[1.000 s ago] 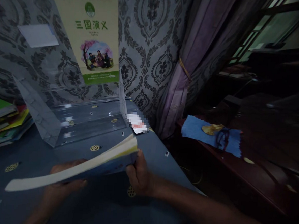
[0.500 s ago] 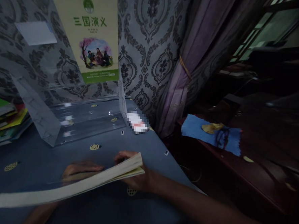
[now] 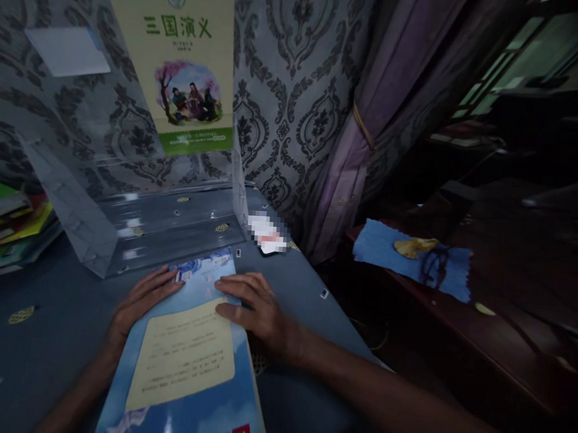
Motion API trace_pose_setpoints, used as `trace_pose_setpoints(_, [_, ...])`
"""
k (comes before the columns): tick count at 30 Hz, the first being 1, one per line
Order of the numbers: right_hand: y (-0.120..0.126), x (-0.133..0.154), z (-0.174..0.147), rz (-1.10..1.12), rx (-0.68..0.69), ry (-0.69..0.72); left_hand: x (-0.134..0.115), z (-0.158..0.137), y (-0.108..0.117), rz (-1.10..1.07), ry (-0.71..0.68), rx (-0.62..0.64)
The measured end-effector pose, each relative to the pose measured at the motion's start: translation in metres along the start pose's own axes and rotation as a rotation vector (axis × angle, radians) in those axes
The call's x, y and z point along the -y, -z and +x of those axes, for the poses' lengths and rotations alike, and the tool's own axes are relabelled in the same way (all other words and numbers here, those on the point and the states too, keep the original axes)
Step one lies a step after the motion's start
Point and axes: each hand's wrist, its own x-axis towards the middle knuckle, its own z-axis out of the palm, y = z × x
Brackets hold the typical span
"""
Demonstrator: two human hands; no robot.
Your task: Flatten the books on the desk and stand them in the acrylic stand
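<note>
A blue paperback book [image 3: 194,403] with a cream panel of print is in front of me, close to the table top. Its lower end runs out of the picture. Along its upper left edge lies my left hand [image 3: 141,302], gripping it with fingertips over the cover. My right hand [image 3: 259,306] holds the upper right edge, with fingers and thumb resting on the cover. Just beyond the book's top stands a clear plastic book stand [image 3: 96,244].
A pale green-and-cream book [image 3: 191,47] stands upright behind the stand, against the patterned wall. Books are piled [image 3: 8,232] at the left. A blurred-out white item [image 3: 268,231] sits right of the stand. Blue paper [image 3: 390,242] lies on a dark red surface beyond the table's right edge.
The book has turned from edge-on, pages facing me, to showing its printed blue cover. Both hands have shifted to its upper side edges. The view has tipped slightly.
</note>
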Motion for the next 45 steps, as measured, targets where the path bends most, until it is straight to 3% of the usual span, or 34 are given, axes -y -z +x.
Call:
trace_pose_setpoints(3, [-0.004,-0.008,-0.002,-0.004,0.045,-0.012,0.010,0.003,0.012,0.192,-0.142,0.021])
trace_pose_setpoints(12, [-0.010,-0.028,-0.008,-0.088,0.249,-0.006,0.050,0.006,0.026,0.510,-0.294,0.198])
trace_pose_setpoints(18, [-0.005,-0.025,-0.004,-0.080,0.441,-0.034,0.050,0.010,0.034,0.793,-0.337,0.278])
trace_pose_setpoints(22, [0.002,-0.025,-0.001,-0.020,0.562,-0.063,0.046,0.007,0.035,0.830,-0.322,0.316])
trace_pose_setpoints(28, [-0.009,-0.027,0.007,0.101,0.570,-0.082,0.044,0.007,0.034,0.783,-0.287,0.330])
trace_pose_setpoints(37, [-0.025,-0.028,0.022,-0.013,0.583,-0.474,0.039,0.007,0.034,0.828,-0.273,0.358])
trace_pose_setpoints(45, [-0.024,-0.020,0.022,-0.103,0.606,-0.517,0.038,0.013,0.051,1.112,-0.315,0.533])
